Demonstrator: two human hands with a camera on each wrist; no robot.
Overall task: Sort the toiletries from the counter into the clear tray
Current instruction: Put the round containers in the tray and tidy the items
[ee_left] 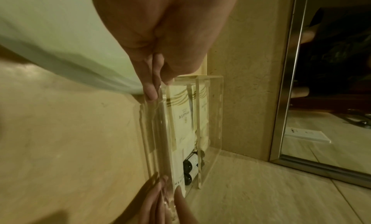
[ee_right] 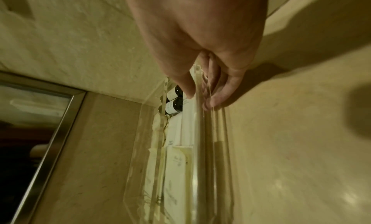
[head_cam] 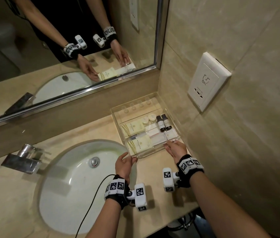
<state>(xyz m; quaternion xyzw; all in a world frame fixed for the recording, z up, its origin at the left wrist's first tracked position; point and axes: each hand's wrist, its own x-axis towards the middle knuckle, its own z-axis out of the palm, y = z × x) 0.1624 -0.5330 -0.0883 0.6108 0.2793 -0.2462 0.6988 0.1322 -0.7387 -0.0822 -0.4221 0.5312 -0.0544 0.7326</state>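
Observation:
The clear tray [head_cam: 114, 115] sits on the counter in the corner by the right wall. Inside lie two dark bottles [head_cam: 163, 122], round soaps [head_cam: 148, 118], cream boxes with gold stripes [head_cam: 140, 146] and white packets [head_cam: 154, 133]. My left hand [head_cam: 126, 159] pinches the near wall at its left corner, thumb inside and fingers outside [ee_left: 160, 86]. My right hand [head_cam: 175, 148] pinches the same wall at its right end [ee_right: 200, 98]. The left wrist view shows the tray [ee_left: 217, 116] end-on with the bottles [ee_left: 190, 162]. The right wrist view shows the bottles [ee_right: 174, 100] behind the thumb.
A white sink [head_cam: 77, 182] with a steel faucet [head_cam: 24, 158] lies left of the tray. A mirror [head_cam: 67, 48] runs along the back wall. A wall socket [head_cam: 207, 81] sits on the right wall. A black cable [head_cam: 92, 203] crosses the sink. Bare counter [head_cam: 153, 177] lies under my wrists.

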